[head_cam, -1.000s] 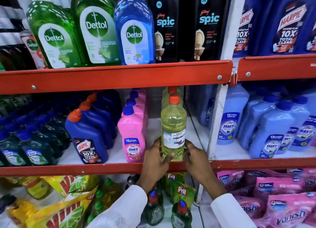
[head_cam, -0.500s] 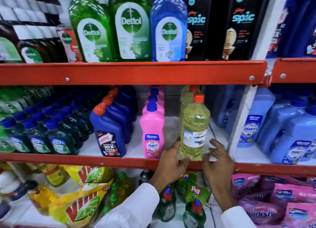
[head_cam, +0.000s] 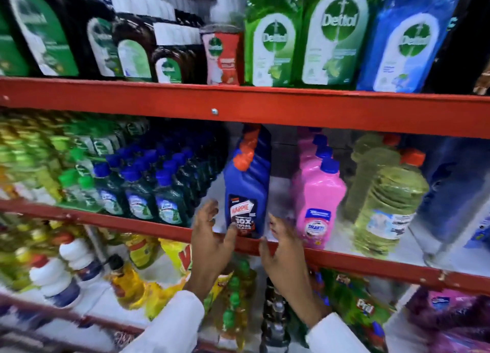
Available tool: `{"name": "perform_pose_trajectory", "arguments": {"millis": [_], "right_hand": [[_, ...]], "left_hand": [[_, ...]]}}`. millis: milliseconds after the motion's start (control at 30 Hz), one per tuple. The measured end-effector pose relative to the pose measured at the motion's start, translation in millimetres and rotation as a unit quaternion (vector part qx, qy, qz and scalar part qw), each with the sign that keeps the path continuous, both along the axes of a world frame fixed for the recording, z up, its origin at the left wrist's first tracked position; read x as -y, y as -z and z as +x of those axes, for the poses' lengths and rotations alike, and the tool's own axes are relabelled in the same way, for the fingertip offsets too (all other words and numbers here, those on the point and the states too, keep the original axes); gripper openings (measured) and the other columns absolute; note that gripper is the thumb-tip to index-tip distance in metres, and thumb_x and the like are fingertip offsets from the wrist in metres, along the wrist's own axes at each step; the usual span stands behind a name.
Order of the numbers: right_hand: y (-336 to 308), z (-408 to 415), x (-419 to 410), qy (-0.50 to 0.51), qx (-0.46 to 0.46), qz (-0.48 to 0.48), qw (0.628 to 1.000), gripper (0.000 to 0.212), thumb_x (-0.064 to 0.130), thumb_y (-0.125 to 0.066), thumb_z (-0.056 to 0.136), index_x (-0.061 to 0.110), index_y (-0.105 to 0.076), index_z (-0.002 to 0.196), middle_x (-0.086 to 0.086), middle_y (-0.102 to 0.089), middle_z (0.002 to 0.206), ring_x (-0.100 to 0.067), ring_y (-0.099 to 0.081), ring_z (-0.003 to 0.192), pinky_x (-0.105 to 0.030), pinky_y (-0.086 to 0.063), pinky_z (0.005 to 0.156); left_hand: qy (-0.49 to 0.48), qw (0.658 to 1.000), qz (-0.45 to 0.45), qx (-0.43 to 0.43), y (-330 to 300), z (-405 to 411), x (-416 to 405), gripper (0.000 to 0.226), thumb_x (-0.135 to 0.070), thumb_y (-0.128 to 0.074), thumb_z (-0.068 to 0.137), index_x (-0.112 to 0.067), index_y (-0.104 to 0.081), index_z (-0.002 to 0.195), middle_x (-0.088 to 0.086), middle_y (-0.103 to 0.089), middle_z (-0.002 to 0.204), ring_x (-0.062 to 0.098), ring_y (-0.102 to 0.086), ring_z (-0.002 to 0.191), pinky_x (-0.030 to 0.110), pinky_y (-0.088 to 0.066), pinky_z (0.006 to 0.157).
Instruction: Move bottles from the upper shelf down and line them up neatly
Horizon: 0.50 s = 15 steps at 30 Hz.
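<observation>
A blue Harpic bottle with an orange cap stands at the front of the middle shelf. My left hand is spread open just left of it, the thumb near its label. My right hand is open just right of it, over the red shelf edge. Neither hand holds anything. To the right stand a pink Shakti bottle and a yellow-green bottle with an orange cap. The upper shelf carries green Dettol bottles and a blue Dettol bottle.
Dark green bottles with blue caps fill the middle shelf's left side. More Harpic bottles stand in a row behind the front one. The lower shelf holds white bottles, yellow pouches and small green-capped bottles. The picture is blurred by motion.
Both hands let go of the yellow-green bottle and moved left to either side of the blue Harpic bottle. The view swung left too.
</observation>
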State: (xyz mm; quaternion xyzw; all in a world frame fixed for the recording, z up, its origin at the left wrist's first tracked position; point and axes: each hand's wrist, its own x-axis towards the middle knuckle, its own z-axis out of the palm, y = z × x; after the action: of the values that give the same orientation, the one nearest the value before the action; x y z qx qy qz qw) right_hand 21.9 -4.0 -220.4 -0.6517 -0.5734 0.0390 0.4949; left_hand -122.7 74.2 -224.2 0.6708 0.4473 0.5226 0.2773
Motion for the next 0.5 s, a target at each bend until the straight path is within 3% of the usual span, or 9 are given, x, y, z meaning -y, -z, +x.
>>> {"name": "perform_pose_trajectory", "arguments": {"millis": [133, 300, 400, 500], "right_hand": [[-4, -3, -24, -0.001, -0.001, -0.049, 0.999, 0.052, 0.017, -0.056, 0.086, 0.019, -0.048, 0.138, -0.002, -0.068, 0.126, -0.021, -0.068, 0.110, -0.039, -0.056, 0.094], [1, 2, -30, 0.020, -0.009, -0.043, 0.999, 0.041, 0.011, -0.061, 0.091, 0.012, -0.055, 0.131, -0.005, -0.074, 0.114, -0.019, -0.072, 0.101, -0.027, -0.056, 0.088], [4, 2, -31, 0.028, -0.018, -0.046, 0.998, 0.041, 0.011, -0.061, 0.092, 0.012, -0.054, 0.132, -0.006, -0.073, 0.115, -0.019, -0.072, 0.103, -0.030, -0.057, 0.090], [6, 2, -33, 0.030, -0.015, -0.034, 0.999, 0.041, 0.009, -0.062, 0.091, 0.012, -0.055, 0.131, -0.004, -0.074, 0.115, -0.019, -0.072, 0.102, -0.034, -0.059, 0.090]], "left_hand": [[0.091, 0.988, 0.000, -0.125, -2, -6, -27, 0.054, -0.037, -0.069, 0.082, -0.019, -0.059, 0.132, -0.002, -0.076, 0.119, 0.012, -0.072, 0.107, 0.033, -0.058, 0.095], [0.109, 0.988, 0.020, -0.111, 0, -7, -34, 0.056, -0.042, -0.068, 0.079, -0.015, -0.063, 0.128, -0.001, -0.079, 0.111, 0.012, -0.075, 0.100, 0.026, -0.058, 0.090], [0.115, 0.986, 0.028, -0.116, 1, -5, -37, 0.058, -0.046, -0.067, 0.080, -0.015, -0.062, 0.128, 0.000, -0.079, 0.111, 0.013, -0.075, 0.100, 0.022, -0.056, 0.089], [0.128, 0.985, 0.019, -0.113, 2, -5, -38, 0.061, -0.048, -0.066, 0.080, -0.014, -0.061, 0.131, 0.002, -0.079, 0.114, 0.015, -0.075, 0.104, 0.033, -0.060, 0.093]]}}
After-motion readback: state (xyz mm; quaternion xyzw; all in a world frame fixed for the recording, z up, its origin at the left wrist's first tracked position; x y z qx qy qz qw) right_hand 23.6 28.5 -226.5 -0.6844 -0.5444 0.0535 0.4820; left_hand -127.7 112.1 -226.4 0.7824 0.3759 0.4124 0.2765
